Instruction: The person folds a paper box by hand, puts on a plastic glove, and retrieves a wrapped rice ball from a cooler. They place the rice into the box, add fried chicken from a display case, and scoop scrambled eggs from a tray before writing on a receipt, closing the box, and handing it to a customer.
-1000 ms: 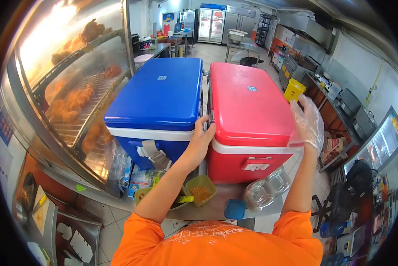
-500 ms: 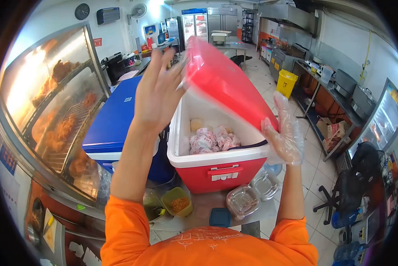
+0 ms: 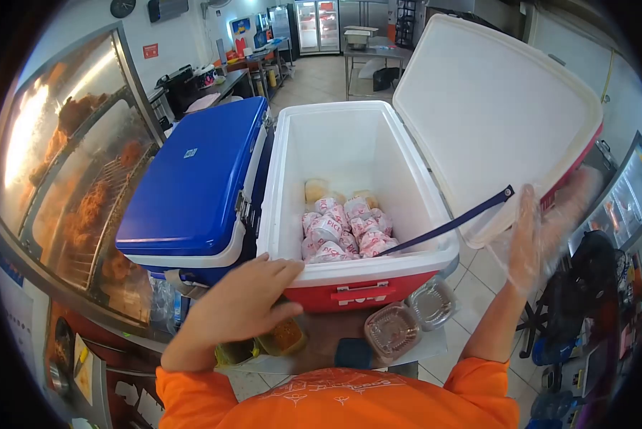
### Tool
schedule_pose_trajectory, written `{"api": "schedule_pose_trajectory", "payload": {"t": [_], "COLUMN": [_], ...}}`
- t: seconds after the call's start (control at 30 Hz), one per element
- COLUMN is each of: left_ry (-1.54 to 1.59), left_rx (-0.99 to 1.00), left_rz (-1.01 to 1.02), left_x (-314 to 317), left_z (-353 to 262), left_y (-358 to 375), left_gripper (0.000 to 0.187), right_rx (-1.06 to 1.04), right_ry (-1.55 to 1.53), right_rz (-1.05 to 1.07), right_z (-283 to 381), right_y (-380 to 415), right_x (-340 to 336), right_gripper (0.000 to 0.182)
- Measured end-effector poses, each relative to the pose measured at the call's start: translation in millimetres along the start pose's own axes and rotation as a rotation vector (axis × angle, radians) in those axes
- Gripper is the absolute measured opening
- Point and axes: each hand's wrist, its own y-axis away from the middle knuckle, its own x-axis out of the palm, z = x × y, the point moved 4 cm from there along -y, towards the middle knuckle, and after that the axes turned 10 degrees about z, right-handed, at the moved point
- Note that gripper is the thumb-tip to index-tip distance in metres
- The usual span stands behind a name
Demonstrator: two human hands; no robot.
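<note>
A red cooler with a white rim stands open in front of me. Inside it lie several round bundles in white paper with red print, and a few pale yellowish ones behind them. Its white-lined lid is swung up to the right, and a dark blue strap runs from it down into the cooler. My right hand, in a clear plastic glove, grips the lid's near edge. At the cooler's near left corner is my left hand, bare, fingers stretched out and seemingly touching the rim.
A blue cooler, shut, stands to the left, beside a lit display case with fried food. Clear plastic containers, a dark blue box and a tub of orange crumbs sit on the near ledge. A black chair is at right.
The lid has swung up and over to the right, showing its white underside and strap. My right hand moved right with it; my left hand came down from the lid to the near left corner.
</note>
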Motion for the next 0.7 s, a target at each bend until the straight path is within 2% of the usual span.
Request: {"api": "schedule_pose_trajectory", "payload": {"t": [0.03, 0.07, 0.1, 0.17, 0.2, 0.23, 0.27, 0.3, 0.37, 0.4, 0.43, 0.47, 0.53, 0.57, 0.63, 0.67, 0.7], "left_ry": [0.077, 0.155, 0.147, 0.167, 0.176, 0.184, 0.195, 0.206, 0.236, 0.260, 0.266, 0.325, 0.382, 0.477, 0.565, 0.675, 0.784], "left_rx": [0.089, 0.178, 0.176, 0.209, 0.232, 0.249, 0.271, 0.293, 0.322, 0.339, 0.345, 0.353, 0.360, 0.397, 0.441, 0.484, 0.526], "left_rz": [-0.152, -0.301, -0.303, -0.323, -0.356, -0.352, -0.373, -0.400, -0.441, -0.476, -0.484, -0.500, -0.522, -0.560, -0.596, -0.652, -0.705], "left_x": [11.9, 19.1, 24.7, 34.5, 37.5, 40.8, 43.6, 46.5, 52.8, 54.4, 57.1, 59.1, 61.5, 61.1, 61.5, 60.3, 59.9], "left_z": [3.7, 6.6, 6.3, 12.3, 16.5, 20.5, 23.8, 26.3, 28.9, 30.8, 31.6, 33.0, 34.6, 35.0, 33.2, 33.4, 33.8], "left_y": [1.6, 6.4, 7.6, 8.8, 9.0, 8.6, 8.7, 8.7, 7.8, 8.8, 10.1, 12.2, 20.2, 27.8, 41.8, 50.1, 57.5], "left_gripper": [0.060, 0.065, 0.071, 0.071, 0.071, 0.071, 0.071, 0.071, 0.069, 0.067, 0.067, 0.064, 0.060, 0.056, 0.051, 0.046, 0.040], "right_rx": [0.001, -0.051, -0.103, -0.466, -0.459, -0.344, -0.288, -0.218, -0.126, -0.108, -0.092, -0.092, -0.232, -0.233, -0.138, -0.133, -0.045], "right_ry": [0.005, 0.239, 0.476, 0.223, 0.104, 0.069, 0.465, 0.521, 0.588, 0.531, 0.473, 0.487, 0.633, 0.640, 0.764, 0.764, 0.695], "right_rz": [0.010, 0.207, 0.404, 0.832, 1.265, 1.632, 2.124, 2.380, 2.626, 2.718, 2.814, 2.815, 2.645, 2.640, 2.292, 2.283, 2.402], "right_z": [26.9, 58.4, 74.4, 52.2, 37.8, 14.0, 38.4, 46.0, 21.4, -18.8, -18.6, -21.8, -18.1, -1.4, 29.4, 21.8, 5.9], "right_y": [-5.8, -11.9, -13.7, -1.2, 8.1, 35.5, 51.6, 69.9, 108.3, 138.7, 148.1, 151.3, 146.2, 138.8, 114.1, 115.7, 124.0], "right_x": [2.9, 14.7, 28.6, 110.5, 155.7, 209.9, 221.8, 222.6, 233.3, 250.3, 248.1, 248.1, 247.1, 235.9, 219.5, 223.2, 230.2], "right_gripper": [0.073, 0.067, 0.062, 0.052, 0.052, 0.055, 0.062, 0.066, 0.070, 0.070, 0.071, 0.071, 0.072, 0.072, 0.054, 0.054, 0.056]}}
